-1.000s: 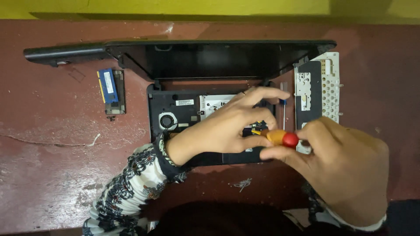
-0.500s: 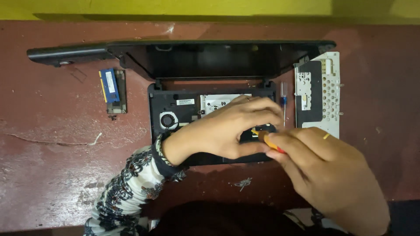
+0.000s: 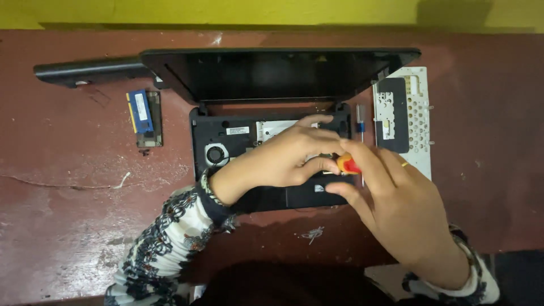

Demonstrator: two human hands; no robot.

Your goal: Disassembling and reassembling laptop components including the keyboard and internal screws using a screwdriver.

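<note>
Red-and-orange screwdriver handle (image 3: 347,165), black laptop (image 3: 272,127), blue memory stick (image 3: 139,111), maroon table (image 3: 73,215), black-and-white floral sleeve (image 3: 164,243)

Setting: informal repair spot, likely a home. Evidence: worn, scratched reddish-brown tabletop (image 3: 68,226) against a yellow wall (image 3: 226,11) at 12 o'clock; opened laptop (image 3: 238,141) at centre; loose memory module (image 3: 140,111) at 10 o'clock.

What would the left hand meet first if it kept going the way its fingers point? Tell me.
The left hand points rightward across the opened laptop base. First in line is the red-orange screwdriver handle held by the right hand; the fingertips look almost on it already, though depth is unclear.
</note>
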